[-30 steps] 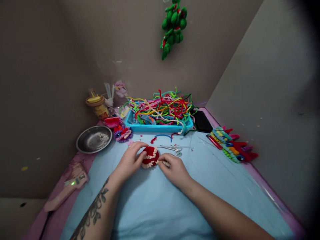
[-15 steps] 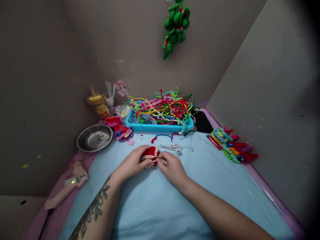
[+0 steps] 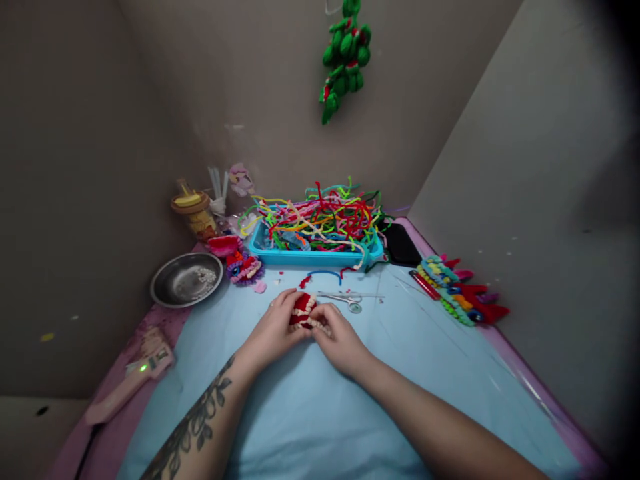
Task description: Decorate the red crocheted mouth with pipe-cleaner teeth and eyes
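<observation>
A small red crocheted piece with cream ruffled trim (image 3: 303, 305) is held between both hands over the blue cloth. My left hand (image 3: 281, 327) wraps round its left side, fingers over the top and thumb below. My right hand (image 3: 336, 337) pinches the cream trim at the right side between thumb and fingers; the fingertips partly hide the spot. Just beyond the piece lie scissors (image 3: 354, 307) with a thin rod-like tool beside them. A short blue strand (image 3: 325, 271) and red scraps are farther back.
A blue tray (image 3: 315, 258) heaped with coloured yarn stands at the back. To the left are a metal bowl (image 3: 173, 280) with white bits, crocheted pieces (image 3: 245, 267) and a pink glue gun (image 3: 133, 387), its light on. A phone (image 3: 401, 245) and colourful crocheted pieces (image 3: 460, 293) lie right.
My left hand has shifted its grip, its thumb now lower and nearer my right fingers. The red piece has turned slightly. The camera view has shifted a little.
</observation>
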{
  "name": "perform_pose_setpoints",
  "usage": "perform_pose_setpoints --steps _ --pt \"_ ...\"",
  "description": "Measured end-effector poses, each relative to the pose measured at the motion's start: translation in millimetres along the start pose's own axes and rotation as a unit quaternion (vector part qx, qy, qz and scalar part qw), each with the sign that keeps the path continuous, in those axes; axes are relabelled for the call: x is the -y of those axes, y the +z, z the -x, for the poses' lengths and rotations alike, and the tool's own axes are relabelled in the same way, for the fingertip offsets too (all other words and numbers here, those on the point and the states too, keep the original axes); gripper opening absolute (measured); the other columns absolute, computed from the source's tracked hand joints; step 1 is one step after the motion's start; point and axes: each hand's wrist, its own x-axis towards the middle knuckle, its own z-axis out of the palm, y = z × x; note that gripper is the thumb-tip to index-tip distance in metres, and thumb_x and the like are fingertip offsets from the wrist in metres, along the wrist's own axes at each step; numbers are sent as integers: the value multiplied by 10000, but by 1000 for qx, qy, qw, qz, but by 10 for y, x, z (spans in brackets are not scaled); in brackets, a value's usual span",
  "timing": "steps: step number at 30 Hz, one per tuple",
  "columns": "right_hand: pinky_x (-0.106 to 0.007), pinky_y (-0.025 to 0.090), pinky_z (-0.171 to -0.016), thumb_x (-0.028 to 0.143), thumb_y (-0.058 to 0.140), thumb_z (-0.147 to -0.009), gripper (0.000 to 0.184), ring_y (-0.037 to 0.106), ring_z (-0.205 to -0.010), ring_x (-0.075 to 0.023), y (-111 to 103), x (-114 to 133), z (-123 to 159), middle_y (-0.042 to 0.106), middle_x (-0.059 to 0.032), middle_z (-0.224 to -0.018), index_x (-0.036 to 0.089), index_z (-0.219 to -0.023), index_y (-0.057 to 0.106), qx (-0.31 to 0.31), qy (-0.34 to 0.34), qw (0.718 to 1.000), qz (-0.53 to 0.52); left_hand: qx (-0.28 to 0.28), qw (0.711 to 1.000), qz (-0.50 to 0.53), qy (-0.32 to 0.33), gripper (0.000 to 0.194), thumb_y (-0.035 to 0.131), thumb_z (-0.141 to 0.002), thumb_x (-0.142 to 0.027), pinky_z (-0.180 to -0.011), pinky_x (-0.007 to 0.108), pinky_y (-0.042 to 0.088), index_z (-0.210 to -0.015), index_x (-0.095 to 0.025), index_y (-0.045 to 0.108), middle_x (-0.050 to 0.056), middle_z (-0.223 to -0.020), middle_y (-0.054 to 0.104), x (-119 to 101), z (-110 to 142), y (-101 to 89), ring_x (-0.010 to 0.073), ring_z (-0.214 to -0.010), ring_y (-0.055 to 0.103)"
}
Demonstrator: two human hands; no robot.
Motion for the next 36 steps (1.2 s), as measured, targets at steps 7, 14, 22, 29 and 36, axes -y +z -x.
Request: perform_pose_setpoints --steps 7,14,22,29,36 --pt "-303 434 -706 84 496 -702 177 519 -801 -180 -2 -42 6 514 -16 -843 212 -818 460 -9 15 1000 3 -39 999 11 -9 524 569 -749 -205 -1033 447 331 -1257 -167 443 154 -1328 422 -64 -21 81 272 -1229 409" --pt "-286 429 -687 138 528 -738 65 542 -753 -168 -73 -23 -24 541 -11 -778 201 -726 515 -34 21 998 38 -15 999 41 -10 670 660 -680 -222 -1055 454 307 -1295 -175 398 166 -1390 344 17 -9 94 288 -1295 333" --pt "-287 440 -669 197 543 -775 24 558 -729 -170 -52 -34 -27 586 -15 -755 203 -752 539 -41 18 997 56 35 998 47 -23 905 675 -601 -127 -1097 470 230 -1399 -182 250 164 -1468 215 57 15 50 306 -1361 202" --pt "-306 447 -723 188 534 -785 83 570 -803 -185 -59 -44 -24 608 -40 -845 205 -855 574 -38 -6 998 57 -2 999 35 1 863 630 -641 -117 -1074 457 282 -1404 -183 231 147 -1402 354 106 3 61 283 -1301 331" --pt "-275 456 -625 282 554 -772 88 558 -657 -154 -85 -64 -87 605 -11 -728 194 -784 550 -71 86 992 -60 -67 988 135 -43 795 619 -708 -190 -1029 450 351 -1392 -176 216 176 -1398 332 33 -31 57 277 -1272 382"
